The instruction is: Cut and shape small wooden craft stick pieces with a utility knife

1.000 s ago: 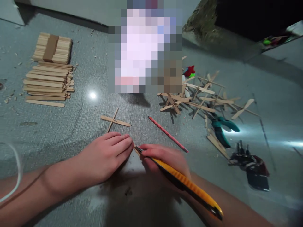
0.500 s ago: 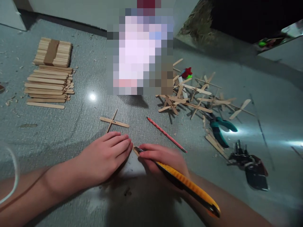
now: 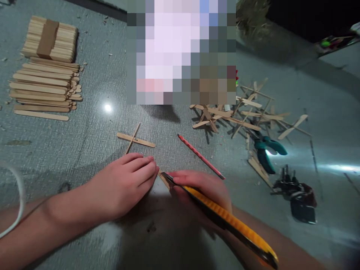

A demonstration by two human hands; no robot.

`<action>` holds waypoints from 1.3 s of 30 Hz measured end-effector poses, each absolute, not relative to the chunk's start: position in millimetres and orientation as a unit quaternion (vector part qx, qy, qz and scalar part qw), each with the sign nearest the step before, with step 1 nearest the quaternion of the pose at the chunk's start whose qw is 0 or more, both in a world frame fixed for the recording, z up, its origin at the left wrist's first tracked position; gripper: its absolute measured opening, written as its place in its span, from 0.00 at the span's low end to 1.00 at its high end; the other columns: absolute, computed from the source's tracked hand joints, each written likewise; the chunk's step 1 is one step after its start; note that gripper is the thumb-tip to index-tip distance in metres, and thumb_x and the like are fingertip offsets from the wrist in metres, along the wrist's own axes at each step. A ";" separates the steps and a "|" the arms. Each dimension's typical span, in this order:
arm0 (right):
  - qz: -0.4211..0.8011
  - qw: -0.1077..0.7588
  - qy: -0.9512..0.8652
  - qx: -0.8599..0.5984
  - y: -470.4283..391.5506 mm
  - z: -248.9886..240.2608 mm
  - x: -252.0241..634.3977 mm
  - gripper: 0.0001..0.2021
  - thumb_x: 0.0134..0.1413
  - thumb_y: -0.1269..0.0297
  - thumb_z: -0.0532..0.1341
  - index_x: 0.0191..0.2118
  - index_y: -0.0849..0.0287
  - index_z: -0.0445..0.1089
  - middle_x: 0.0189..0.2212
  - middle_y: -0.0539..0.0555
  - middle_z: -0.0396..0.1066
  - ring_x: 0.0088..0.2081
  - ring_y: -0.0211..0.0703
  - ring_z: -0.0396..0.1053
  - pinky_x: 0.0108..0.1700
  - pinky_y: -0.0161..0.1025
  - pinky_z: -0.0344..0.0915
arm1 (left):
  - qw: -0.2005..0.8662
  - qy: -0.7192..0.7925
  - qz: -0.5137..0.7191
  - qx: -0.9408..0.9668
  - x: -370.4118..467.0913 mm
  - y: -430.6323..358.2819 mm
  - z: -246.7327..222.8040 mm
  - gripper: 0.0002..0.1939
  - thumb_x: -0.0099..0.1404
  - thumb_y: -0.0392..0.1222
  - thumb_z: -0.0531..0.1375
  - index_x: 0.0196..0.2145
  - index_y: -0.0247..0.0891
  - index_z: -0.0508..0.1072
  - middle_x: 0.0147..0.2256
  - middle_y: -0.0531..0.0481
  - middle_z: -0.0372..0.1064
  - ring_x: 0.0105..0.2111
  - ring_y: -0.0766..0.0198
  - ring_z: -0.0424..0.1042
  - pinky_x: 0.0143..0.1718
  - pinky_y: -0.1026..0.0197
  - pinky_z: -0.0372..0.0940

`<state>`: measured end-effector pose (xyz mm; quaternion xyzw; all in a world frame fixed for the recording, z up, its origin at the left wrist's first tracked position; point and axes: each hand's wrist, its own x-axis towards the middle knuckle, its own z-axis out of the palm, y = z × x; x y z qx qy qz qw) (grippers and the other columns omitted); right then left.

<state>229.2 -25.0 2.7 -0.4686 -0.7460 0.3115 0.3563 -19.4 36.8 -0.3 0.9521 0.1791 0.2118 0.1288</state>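
My right hand grips a yellow and black utility knife, its blade resting on a wooden stick. The stick's near part shows between my hands. My left hand is closed over the stick's other end, fingers pressed together, and hides it. Just beyond my left hand lie two crossed sticks. A red pencil lies beyond my right hand.
At the left are a banded bundle of sticks and a loose stack. Crossed stick pieces, green-handled pliers and a dark object lie at the right. A pixelated patch covers the top middle.
The view has shifted and come slightly nearer. The knife handle has moved a little toward the lower right, and more of the stick shows by the blade. My left hand stays on the stick.
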 end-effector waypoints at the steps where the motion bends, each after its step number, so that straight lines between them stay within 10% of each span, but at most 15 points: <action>1: 0.309 0.358 -0.749 -0.465 -24.5 3.2 229.2 0.13 0.60 0.74 0.66 0.45 0.48 0.74 0.40 0.49 0.85 0.38 0.43 0.85 0.42 0.36 0.82 | 0.124 0.182 0.212 0.952 -19.1 36.7 -0.4 0.20 0.78 0.33 0.47 0.50 0.26 0.77 0.48 0.41 0.80 0.50 0.52 0.77 0.54 0.49 0.72; 39: 0.324 0.356 -0.755 -0.445 -22.3 2.1 229.3 0.10 0.63 0.74 0.65 0.45 0.51 0.77 0.40 0.52 0.85 0.37 0.40 0.84 0.44 0.32 0.81 | 0.112 0.204 0.225 0.946 -15.3 34.5 -2.6 0.18 0.79 0.33 0.49 0.46 0.28 0.79 0.45 0.46 0.81 0.44 0.54 0.79 0.50 0.52 0.75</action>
